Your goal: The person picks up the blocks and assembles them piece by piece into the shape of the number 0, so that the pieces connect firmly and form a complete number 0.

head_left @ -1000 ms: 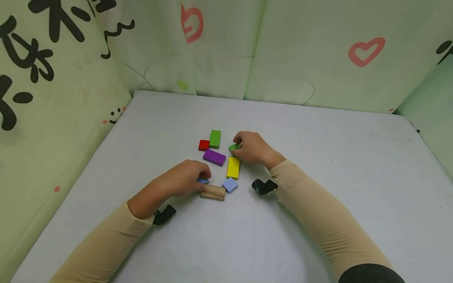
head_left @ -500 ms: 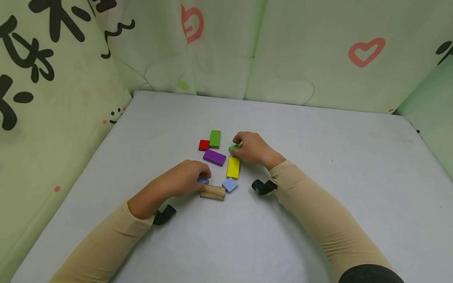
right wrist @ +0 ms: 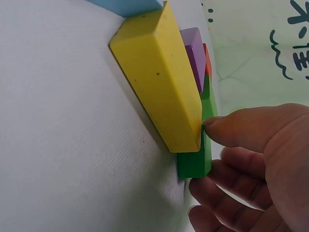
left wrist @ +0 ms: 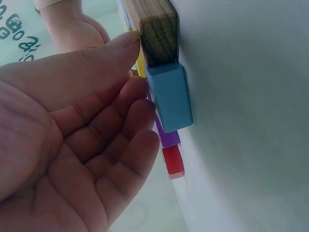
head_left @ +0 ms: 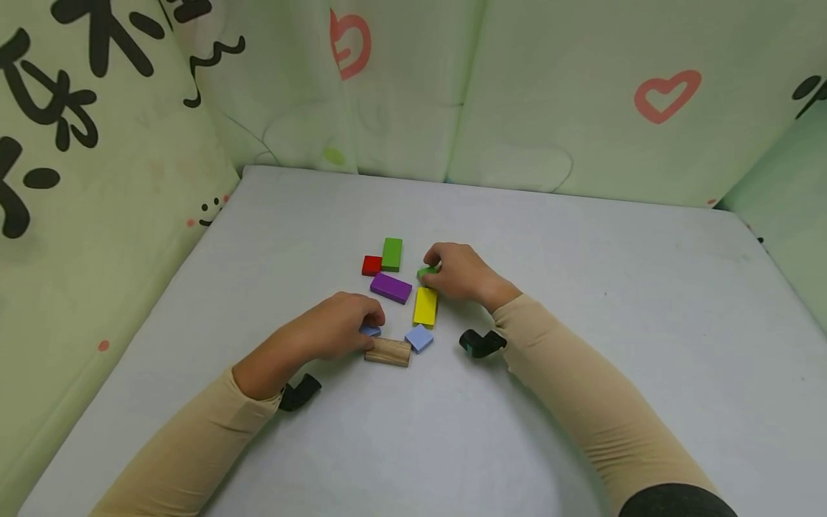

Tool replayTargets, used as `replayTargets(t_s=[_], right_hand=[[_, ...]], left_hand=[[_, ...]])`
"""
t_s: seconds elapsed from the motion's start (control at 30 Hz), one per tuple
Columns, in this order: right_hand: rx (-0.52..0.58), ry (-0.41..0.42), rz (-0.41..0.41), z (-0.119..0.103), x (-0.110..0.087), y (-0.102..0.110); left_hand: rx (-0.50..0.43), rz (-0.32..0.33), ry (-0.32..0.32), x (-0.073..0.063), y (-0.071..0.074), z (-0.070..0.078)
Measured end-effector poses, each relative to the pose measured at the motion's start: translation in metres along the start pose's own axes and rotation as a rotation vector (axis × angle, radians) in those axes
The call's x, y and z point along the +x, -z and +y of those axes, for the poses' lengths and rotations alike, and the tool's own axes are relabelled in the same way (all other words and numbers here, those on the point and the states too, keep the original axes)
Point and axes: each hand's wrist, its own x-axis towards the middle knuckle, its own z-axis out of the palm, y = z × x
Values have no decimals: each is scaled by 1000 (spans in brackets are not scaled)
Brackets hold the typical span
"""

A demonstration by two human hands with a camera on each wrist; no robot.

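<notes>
In the head view my left hand (head_left: 342,323) bends over a light blue block (head_left: 370,330), its thumb and fingers on either side. The left wrist view has that thumb against the corner of a wooden block (left wrist: 159,38) and the fingertips at the blue block (left wrist: 170,99). My right hand (head_left: 461,271) pinches a small green block (head_left: 426,272) between thumb and fingers, partly hidden. This green block (right wrist: 193,166) sits at the end of a yellow block (right wrist: 157,79) in the right wrist view. A second light blue block (head_left: 419,338) touches the wooden block.
Between the hands lies a purple block (head_left: 391,287). Beyond it a red block (head_left: 371,265) stands against an upright-lying green block (head_left: 392,254). All rest on a white table (head_left: 549,431), with printed curtains (head_left: 549,86) behind. Black wrist devices (head_left: 482,342) hang from both sleeves.
</notes>
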Motion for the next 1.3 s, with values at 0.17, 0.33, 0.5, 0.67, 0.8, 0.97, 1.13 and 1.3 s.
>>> replayTargets(t_s=[0.17,0.33,0.5,0.67,0.8,0.97,1.13,1.3], right_hand=[[4,0,0,0,0,0],[3,-2,-3,1,0,0],[-6,2,-6,1,0,1],[-5,1,-9,1,-1,1],[-1,0,-12,0,0,1],[-6,12,-14,0,-1,1],[-2,24,-15,0,-2,2],[18,34,-5,2,-5,2]], left_hand=[[-3,-5,-1,1,0,0],[-1,-4,-4,2,0,-1],[1,4,-19,1,1,-1],[4,10,-33,1,1,-1],[6,10,-33,1,1,0],[8,7,-14,2,1,1],[7,3,6,2,0,1],[8,0,9,1,-1,1]])
